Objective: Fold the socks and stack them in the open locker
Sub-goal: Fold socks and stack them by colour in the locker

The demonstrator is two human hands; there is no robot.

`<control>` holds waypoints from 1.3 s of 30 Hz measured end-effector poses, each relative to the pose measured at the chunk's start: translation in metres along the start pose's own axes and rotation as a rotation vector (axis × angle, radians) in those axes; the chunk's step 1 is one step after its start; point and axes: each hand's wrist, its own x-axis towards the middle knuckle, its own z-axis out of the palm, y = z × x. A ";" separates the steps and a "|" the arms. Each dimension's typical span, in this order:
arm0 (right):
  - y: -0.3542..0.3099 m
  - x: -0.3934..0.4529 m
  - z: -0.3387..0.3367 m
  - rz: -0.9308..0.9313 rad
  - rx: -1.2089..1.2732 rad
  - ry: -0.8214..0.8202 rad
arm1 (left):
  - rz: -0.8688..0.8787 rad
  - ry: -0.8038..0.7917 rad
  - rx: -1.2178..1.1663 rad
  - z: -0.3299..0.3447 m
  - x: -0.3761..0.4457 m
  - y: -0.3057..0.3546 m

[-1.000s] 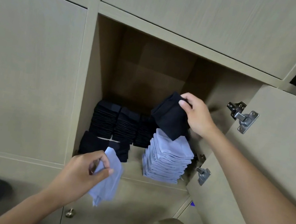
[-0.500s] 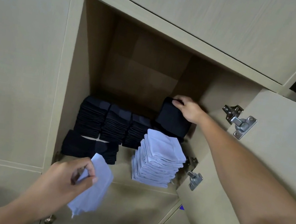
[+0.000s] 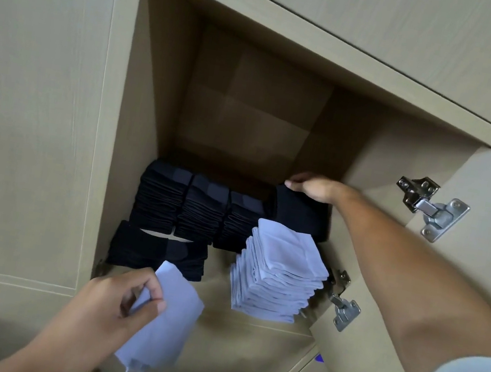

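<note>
Right hand reaches far forward, fingers flat; left hand pinches, fingers curled.

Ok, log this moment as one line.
right hand: sets folded black sock on back-right stack | left hand: holds folded light-blue sock | locker: open

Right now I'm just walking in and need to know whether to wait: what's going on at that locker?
A person is putting folded socks away in the open locker. The right hand reaches to the back right corner and rests on a dark folded sock atop the stack there. The left hand holds a light blue sock in front of the opening, not yet placed. A light blue stack stands at front right, dark stacks behind.
</note>
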 end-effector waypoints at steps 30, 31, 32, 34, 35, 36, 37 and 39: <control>-0.095 -0.135 0.112 -0.525 0.509 0.354 | -0.080 0.021 -0.049 -0.011 0.000 -0.005; -0.099 -0.148 0.126 -0.543 0.528 0.367 | -0.078 0.019 -0.043 -0.013 0.000 -0.004; -0.102 -0.161 0.141 -0.551 0.547 0.360 | -0.076 0.017 -0.029 -0.015 -0.002 -0.004; -0.104 -0.179 0.170 -0.553 0.582 0.299 | -0.082 0.019 -0.007 -0.019 -0.004 -0.004; -0.104 -0.184 0.182 -0.551 0.604 0.257 | -0.087 0.025 -0.005 -0.021 -0.005 -0.004; -0.102 -0.187 0.192 -0.549 0.624 0.216 | -0.091 0.031 -0.011 -0.023 -0.006 -0.004; -0.102 -0.189 0.199 -0.556 0.639 0.168 | -0.098 0.037 -0.023 -0.025 -0.007 -0.005; -0.100 -0.192 0.204 -0.555 0.654 0.050 | -0.116 0.028 -0.079 -0.030 -0.007 -0.006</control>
